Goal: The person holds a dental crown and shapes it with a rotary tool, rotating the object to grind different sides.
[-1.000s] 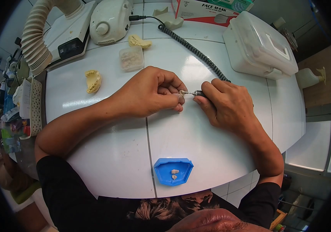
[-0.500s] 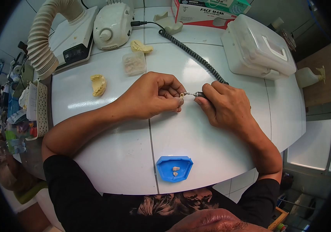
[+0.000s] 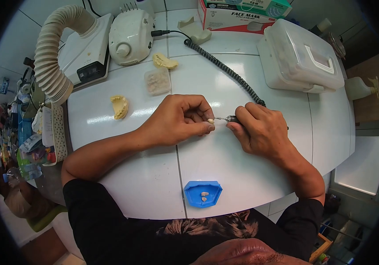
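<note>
Between the thumb and fingertips of my left hand (image 3: pixel 180 120) is a small cream dental crown (image 3: pixel 210 121). My right hand (image 3: pixel 262 130) wraps round a dark rotary handpiece (image 3: pixel 232 119), its thin metal bur pointing left at the crown. The bur tip reaches the crown's edge; whether it touches cannot be made out. A black coiled cord (image 3: pixel 225 66) runs from behind my right hand to a white control unit (image 3: pixel 131 37). Nearer my body, a blue tray (image 3: pixel 191 201) holds two small tooth-coloured pieces (image 3: pixel 204 194).
Plaster dental casts (image 3: pixel 119 107) and a clear box (image 3: pixel 157 81) lie beyond my left forearm. A ribbed hose (image 3: pixel 48 57) arches over a white machine (image 3: pixel 76 53) at the back left. A white case (image 3: pixel 302 57) and a face mask box (image 3: pixel 242 17) stand at the back right.
The whole view has shifted slightly. In my left fingers the crown has turned, so its ring-like opening no longer faces me. The handpiece stays close to it.
</note>
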Available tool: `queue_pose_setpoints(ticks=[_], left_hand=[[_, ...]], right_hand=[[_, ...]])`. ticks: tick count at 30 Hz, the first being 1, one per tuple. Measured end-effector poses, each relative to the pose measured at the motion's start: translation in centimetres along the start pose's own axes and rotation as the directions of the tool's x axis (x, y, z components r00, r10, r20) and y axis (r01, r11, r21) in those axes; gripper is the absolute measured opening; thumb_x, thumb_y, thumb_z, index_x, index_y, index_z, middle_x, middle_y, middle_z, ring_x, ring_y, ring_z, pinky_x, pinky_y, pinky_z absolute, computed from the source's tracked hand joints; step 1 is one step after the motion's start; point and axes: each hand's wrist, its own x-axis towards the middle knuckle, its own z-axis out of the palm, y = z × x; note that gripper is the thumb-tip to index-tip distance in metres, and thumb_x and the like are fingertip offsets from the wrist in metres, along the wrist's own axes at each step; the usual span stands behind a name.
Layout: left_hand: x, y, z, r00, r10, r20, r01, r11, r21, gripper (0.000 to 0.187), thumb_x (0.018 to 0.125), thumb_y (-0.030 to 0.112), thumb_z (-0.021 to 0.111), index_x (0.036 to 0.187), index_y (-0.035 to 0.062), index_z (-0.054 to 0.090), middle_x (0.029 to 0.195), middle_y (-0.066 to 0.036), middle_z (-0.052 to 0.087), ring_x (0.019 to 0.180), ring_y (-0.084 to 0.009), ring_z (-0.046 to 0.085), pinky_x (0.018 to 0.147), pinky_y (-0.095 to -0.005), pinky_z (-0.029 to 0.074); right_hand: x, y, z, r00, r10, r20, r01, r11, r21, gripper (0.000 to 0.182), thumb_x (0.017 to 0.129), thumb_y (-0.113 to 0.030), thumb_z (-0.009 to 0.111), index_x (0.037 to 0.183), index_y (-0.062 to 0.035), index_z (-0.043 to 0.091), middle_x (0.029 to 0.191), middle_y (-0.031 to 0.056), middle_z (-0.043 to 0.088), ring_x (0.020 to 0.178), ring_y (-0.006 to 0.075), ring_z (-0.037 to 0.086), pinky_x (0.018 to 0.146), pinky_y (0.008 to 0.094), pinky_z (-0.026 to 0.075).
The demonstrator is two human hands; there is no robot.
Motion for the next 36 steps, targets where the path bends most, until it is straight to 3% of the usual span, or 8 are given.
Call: queue_pose_setpoints(ticks=[4,7,10,16,19,31,36], left_hand=[[-0.3,-0.3,0.4,0.994,0.103,-0.037,-0.093,0.971,0.220,0.017,0.097,0.008,0.084,0.105,0.0007,0.071,0.091,-0.002,0.077,0.080,-0.0031,0.070,0.069,-0.0191,0.054],[-0.4,-0.1,0.6,0.994,0.082,-0.069,-0.066,0.977,0.204,0.016,0.095,0.009,0.085,0.102,0.0016,0.072,0.085,0.000,0.075,0.073,-0.0009,0.064,0.064,-0.0188,0.049],[-0.3,-0.5,0.7,0.987,0.143,-0.076,-0.122,0.964,0.235,0.016,0.095,0.010,0.085,0.102,0.0016,0.073,0.084,0.001,0.074,0.072,-0.0011,0.064,0.063,-0.0195,0.049],[-0.4,-0.4,0.8,0.992,0.095,-0.087,-0.076,0.977,0.201,0.017,0.095,0.011,0.084,0.102,0.0003,0.074,0.084,0.001,0.073,0.071,-0.0016,0.062,0.062,-0.0203,0.048],[-0.5,-0.2,1.0,0.990,0.105,-0.093,-0.084,0.974,0.209,0.015,0.095,0.008,0.081,0.099,-0.0025,0.072,0.082,-0.002,0.073,0.073,-0.0034,0.066,0.064,-0.0210,0.053],[-0.6,0.1,1.0,0.992,0.085,-0.096,-0.055,0.957,0.284,0.018,0.092,0.012,0.084,0.100,-0.0009,0.073,0.081,-0.003,0.073,0.070,-0.0041,0.063,0.062,-0.0222,0.050],[-0.5,-0.1,0.9,0.984,0.148,-0.098,-0.111,0.943,0.314,0.016,0.093,0.011,0.084,0.102,0.0013,0.074,0.083,0.000,0.073,0.070,-0.0032,0.061,0.062,-0.0221,0.049]], right_hand=[[-0.1,-0.6,0.0,1.000,0.024,-0.004,-0.024,0.999,0.026,0.033,0.103,-0.037,0.078,0.091,-0.0092,0.064,0.075,0.0049,0.058,0.061,0.0231,0.066,0.047,0.0387,0.049],[-0.2,-1.0,-0.2,1.000,0.008,0.015,-0.009,1.000,0.022,0.033,0.102,-0.037,0.078,0.091,-0.0092,0.064,0.075,0.0050,0.059,0.062,0.0226,0.067,0.047,0.0382,0.049],[-0.2,-1.1,0.0,1.000,0.005,0.012,-0.005,1.000,0.012,0.033,0.102,-0.037,0.078,0.091,-0.0092,0.064,0.075,0.0051,0.059,0.063,0.0222,0.068,0.048,0.0376,0.050],[-0.2,-1.3,-0.2,0.999,-0.004,0.035,0.004,1.000,0.004,0.034,0.103,-0.039,0.078,0.092,-0.0093,0.065,0.076,0.0051,0.061,0.064,0.0223,0.070,0.049,0.0380,0.052],[-0.2,-1.3,-0.1,1.000,0.011,0.024,-0.011,1.000,0.004,0.033,0.104,-0.039,0.077,0.092,-0.0098,0.065,0.077,0.0053,0.062,0.065,0.0226,0.070,0.049,0.0381,0.052],[-0.2,-1.2,0.0,0.998,0.016,0.053,-0.016,1.000,0.006,0.032,0.104,-0.039,0.077,0.093,-0.0107,0.066,0.078,0.0051,0.062,0.065,0.0229,0.070,0.049,0.0385,0.051],[-0.3,-0.8,-0.3,0.999,-0.004,0.036,0.001,0.998,0.063,0.031,0.104,-0.037,0.076,0.092,-0.0102,0.065,0.076,0.0055,0.060,0.063,0.0248,0.069,0.049,0.0396,0.050]])
